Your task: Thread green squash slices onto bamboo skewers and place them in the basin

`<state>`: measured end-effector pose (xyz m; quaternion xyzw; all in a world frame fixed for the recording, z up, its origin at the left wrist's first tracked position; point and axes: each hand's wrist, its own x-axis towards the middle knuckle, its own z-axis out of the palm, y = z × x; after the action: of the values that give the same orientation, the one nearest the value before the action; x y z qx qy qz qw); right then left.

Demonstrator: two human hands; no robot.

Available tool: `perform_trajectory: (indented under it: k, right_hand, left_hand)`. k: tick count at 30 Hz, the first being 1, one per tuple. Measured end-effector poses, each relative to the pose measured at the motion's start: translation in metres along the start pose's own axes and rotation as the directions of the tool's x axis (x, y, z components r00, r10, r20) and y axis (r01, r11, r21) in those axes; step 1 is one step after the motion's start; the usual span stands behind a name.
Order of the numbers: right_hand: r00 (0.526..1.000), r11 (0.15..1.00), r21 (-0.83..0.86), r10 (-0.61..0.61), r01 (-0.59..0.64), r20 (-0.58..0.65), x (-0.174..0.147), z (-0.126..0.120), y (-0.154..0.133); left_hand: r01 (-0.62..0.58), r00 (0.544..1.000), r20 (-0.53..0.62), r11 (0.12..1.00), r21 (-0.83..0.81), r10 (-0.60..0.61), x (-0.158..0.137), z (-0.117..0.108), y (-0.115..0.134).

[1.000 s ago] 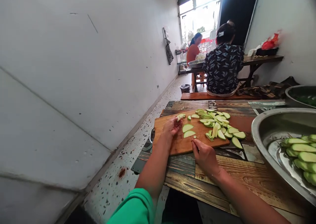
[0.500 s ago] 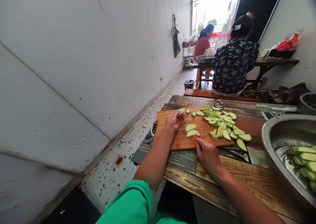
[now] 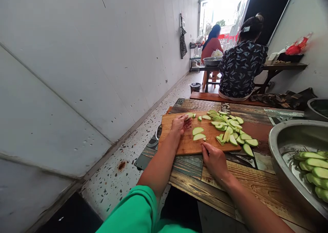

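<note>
"What do you have on the head feed?"

"I see a thin stick over the chopping board. Its long axis slants from far left to near right, one end by the left hand, the other at the right hand."

"How do the hands stand?"

"My right one is closed, thumb and forefinger pinched on the near end of the stick. The left has its fingers half curled, with a pale slice at the tips; I can't tell whether it grips that slice or the stick."

"And along the stick?"

"I get two half-round pieces in its line, a far piece and a near piece, just beside each other. Both lie long ways left to right, right ends slightly farther off, rounded green edges to the far side, straight edges toward me. Whether the stick pierces them, I can't make out."

"What's around the board?"

"A heap of cut slices covers its far right part and spills onto the wooden table. Farther right I have a metal basin holding more green slices."
</note>
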<state>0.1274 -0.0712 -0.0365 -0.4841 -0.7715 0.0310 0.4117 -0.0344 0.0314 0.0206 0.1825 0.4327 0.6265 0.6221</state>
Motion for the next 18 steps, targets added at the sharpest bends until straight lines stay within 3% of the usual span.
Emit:
perform_trajectory:
  k: [10, 18]
  right_hand:
    - [0.998, 0.999, 0.01, 0.041, -0.041, 0.041, -0.0008, 0.001, 0.0002]
    - [0.997, 0.999, 0.011, 0.039, -0.04, 0.063, -0.0006, -0.0003, 0.0]
  left_hand:
    - [-0.105, 0.994, 0.004, 0.993, 0.056, 0.105, 0.0039, -0.0017, -0.0057]
    - [-0.085, 0.996, -0.001, 0.994, 0.066, 0.086, 0.0043, -0.0017, -0.0039]
